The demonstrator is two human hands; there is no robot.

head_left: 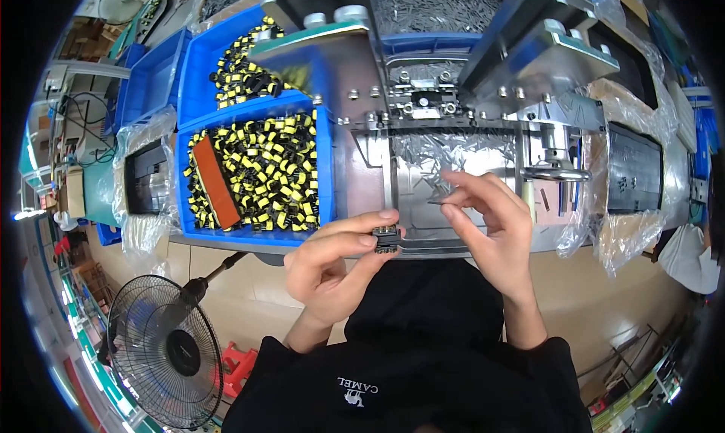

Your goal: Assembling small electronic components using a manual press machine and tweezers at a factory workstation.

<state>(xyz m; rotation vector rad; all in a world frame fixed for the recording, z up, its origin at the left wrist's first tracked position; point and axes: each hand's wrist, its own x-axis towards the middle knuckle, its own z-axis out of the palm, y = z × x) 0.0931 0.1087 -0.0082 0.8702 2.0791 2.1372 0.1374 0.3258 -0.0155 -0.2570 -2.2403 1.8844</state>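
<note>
My left hand (328, 271) pinches a small black block-shaped part (387, 239) with brass-coloured bits along its edges, between thumb and fingers. Just to its right, my right hand (495, 225) is closed in a pinch on a thin dark metal strip (436, 203). The strip points toward the left and is apart from the black part. Both hands are above the near edge of a shallow metal tray (423, 215), where many loose silvery strips lie toward the far side.
A metal fixture (424, 101) stands beyond the tray, between tall steel brackets. At left, a blue bin (325, 169) holds many black-and-yellow parts and a reddish-brown block (215, 182). Right of the tray is a round metal handwheel (556, 174). A floor fan (166, 350) stands lower left.
</note>
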